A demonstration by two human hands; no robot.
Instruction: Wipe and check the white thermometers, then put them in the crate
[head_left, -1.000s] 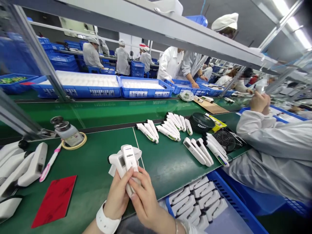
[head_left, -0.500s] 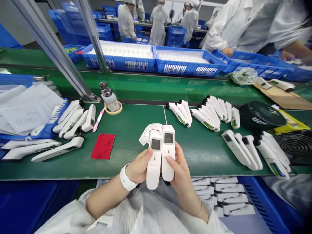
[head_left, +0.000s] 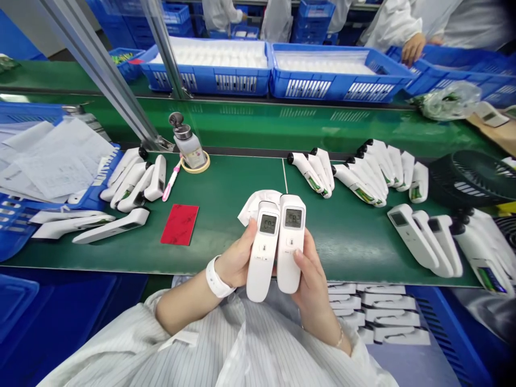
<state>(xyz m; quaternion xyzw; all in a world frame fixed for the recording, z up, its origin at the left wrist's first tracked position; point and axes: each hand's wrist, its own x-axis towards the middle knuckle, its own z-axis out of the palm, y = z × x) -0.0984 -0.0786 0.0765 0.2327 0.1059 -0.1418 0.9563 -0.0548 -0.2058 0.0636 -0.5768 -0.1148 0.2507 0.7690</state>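
My left hand (head_left: 236,260) is closed around a white infrared thermometer (head_left: 258,277), its thumb along the left edge beside the screen. A second white infrared thermometer (head_left: 288,266) stands close beside it in my right hand (head_left: 316,285), whose thumb rests on the front below the round button. Both screens face me and show dark characters. Behind their upper ends lies a crumpled white cloth or tissue (head_left: 258,202). A red square pad (head_left: 179,224) is on the green bench to the left.
More thermometers lie in groups at left (head_left: 133,185) and right (head_left: 423,242); some right-hand ones (head_left: 358,183) show open handles. A pump bottle (head_left: 188,148), pink-and-white brush (head_left: 171,181) and black fan (head_left: 471,177) stand around. Blue crates (head_left: 326,80) line the back; a co-worker's hand (head_left: 413,49) reaches there.
My view has tilted downward, so the bench sits higher in it. Characters on both screens read more clearly. My right thumb has shifted from beside the button to lower on the front.
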